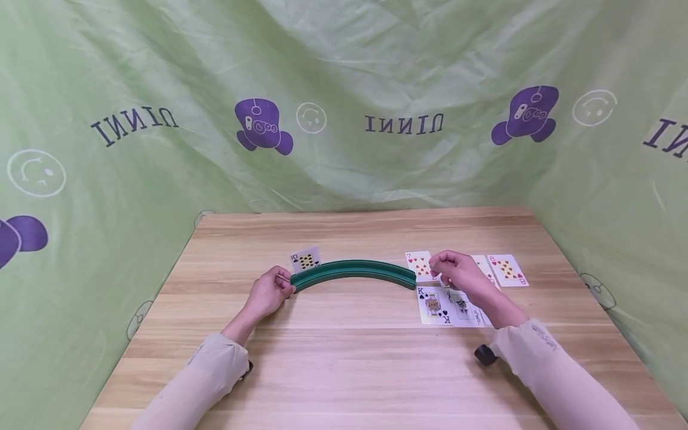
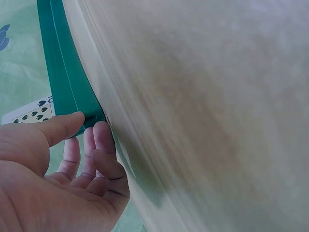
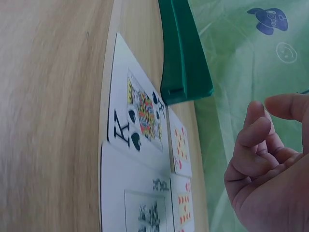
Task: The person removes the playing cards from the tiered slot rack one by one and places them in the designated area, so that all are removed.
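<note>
A curved green card holder (image 1: pixel 349 270) lies on the wooden table. My left hand (image 1: pixel 269 292) pinches its left end between thumb and fingers. At that end a ten of spades (image 1: pixel 306 261) stands in the holder, leaning slightly. My right hand (image 1: pixel 464 278) hovers over the cards beyond the holder's right end. Its fingers are loosely curled with nothing between them, as the right wrist view shows. A king of spades (image 3: pixel 140 106) lies face up by that end, with a joker (image 3: pixel 140 203) beside it. Behind them sits a seven of hearts (image 1: pixel 419 266).
An eight of hearts (image 1: pixel 507 270) lies at the right end of the back row. Another red card (image 1: pixel 486 267) is partly hidden behind my right hand. Green printed cloth (image 1: pixel 344 167) hangs around the table (image 1: pixel 344 370) at the back and sides.
</note>
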The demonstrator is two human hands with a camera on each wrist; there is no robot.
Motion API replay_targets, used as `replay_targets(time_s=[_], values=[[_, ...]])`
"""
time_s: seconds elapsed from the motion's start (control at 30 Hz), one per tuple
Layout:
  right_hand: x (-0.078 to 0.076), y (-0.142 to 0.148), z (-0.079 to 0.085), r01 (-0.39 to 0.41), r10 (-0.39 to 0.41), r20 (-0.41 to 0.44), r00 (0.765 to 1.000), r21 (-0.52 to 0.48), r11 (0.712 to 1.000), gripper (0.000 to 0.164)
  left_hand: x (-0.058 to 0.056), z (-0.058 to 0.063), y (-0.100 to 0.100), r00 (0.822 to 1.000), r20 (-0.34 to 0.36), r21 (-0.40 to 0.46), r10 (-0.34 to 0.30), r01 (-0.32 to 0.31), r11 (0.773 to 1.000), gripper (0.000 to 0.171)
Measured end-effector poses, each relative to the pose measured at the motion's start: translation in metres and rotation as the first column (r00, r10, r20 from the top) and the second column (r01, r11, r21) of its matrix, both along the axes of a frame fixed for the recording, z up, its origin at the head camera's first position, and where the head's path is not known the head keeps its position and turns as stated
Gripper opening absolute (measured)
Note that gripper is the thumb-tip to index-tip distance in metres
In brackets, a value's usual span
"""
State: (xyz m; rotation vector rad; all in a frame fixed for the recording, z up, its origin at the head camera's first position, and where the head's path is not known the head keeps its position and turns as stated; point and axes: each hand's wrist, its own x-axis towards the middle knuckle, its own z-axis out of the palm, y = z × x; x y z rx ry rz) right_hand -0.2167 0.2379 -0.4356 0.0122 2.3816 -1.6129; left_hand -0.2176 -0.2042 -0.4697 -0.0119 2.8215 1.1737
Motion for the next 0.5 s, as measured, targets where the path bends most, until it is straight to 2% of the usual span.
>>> replay_targets(time_s=[0.5], values=[[-0.009,-0.041,0.003,-0.068,0.065,-0.044,0.997,-0.071,0.995,0.029,-0.002,-0.001,0.001,1.0,0.013,0.003,0.007,-0.007,1.0,0.021]])
